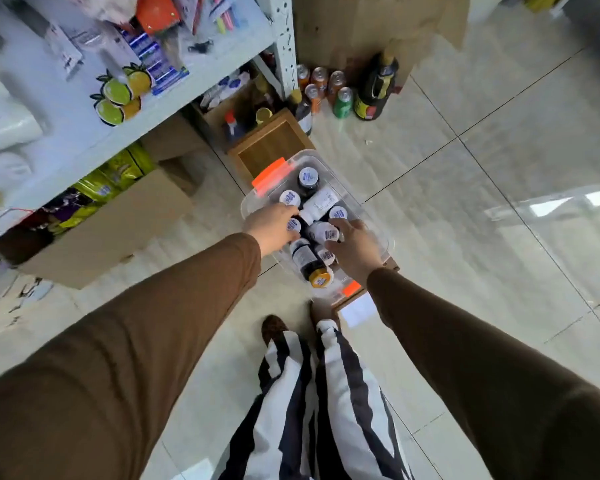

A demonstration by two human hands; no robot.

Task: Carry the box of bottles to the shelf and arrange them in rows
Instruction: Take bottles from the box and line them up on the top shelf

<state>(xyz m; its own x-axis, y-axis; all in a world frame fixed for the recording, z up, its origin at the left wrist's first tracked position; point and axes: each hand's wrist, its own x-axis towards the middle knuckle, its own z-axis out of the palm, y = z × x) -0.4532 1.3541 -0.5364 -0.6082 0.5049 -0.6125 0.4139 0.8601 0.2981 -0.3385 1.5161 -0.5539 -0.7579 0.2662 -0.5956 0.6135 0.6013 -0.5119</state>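
Brown sleeves (160,327) fill the foreground as a person in striped trousers (326,403) bends over a clear plastic box (383,237) resting on the tiled floor (465,202), just beside a white shelf (94,133) stocked with packets and stationery. Cardboard cartons (118,230) sit beneath the shelf, and cans and a dark jug (374,88) stand on the floor beyond.

Inside the box, the bottles (309,178) lie jumbled, some upright with white caps up, others on their sides, including a dark one with a yellow cap (321,277). Orange latches (271,174) mark the two ends of the box.

Both hands reach into the box. The left hand (274,225) has its fingers curled over a capped bottle near the left wall, apparently gripping it. The right hand (352,249) spreads its fingers over a white-capped bottle; whether it has closed on it cannot be told.

Judging by the load, the box will likely be heavy and its thin walls may flex, so the ends by the latches look the safest holds. The bottles look rigid and smooth, best taken by the cap or shoulder.
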